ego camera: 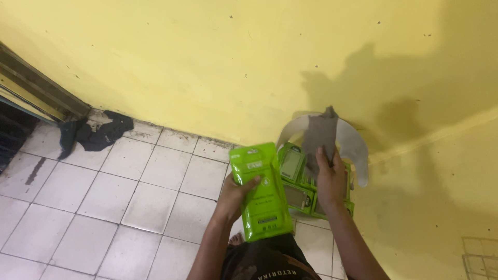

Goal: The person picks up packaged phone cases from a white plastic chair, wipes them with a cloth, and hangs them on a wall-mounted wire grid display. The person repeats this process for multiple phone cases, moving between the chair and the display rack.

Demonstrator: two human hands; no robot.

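Dark cloth [93, 134] lies on tiled floor [129, 202], far left. Your left hand [239, 193] grips a green flat package [259, 192], held upright. Your right hand [330, 179] pinches a grey flap [320, 136] above stacked green packages [301, 186] in a white-lined bag [353, 145].

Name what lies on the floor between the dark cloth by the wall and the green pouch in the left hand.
Nothing: in the head view, only bare white floor tiles lie between the dark cloth and the green pouch held by the left hand.

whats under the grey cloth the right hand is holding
Under the grey cloth held by the right hand lie green packages stacked against the yellow wall. The cloth and hand cover part of the stack.
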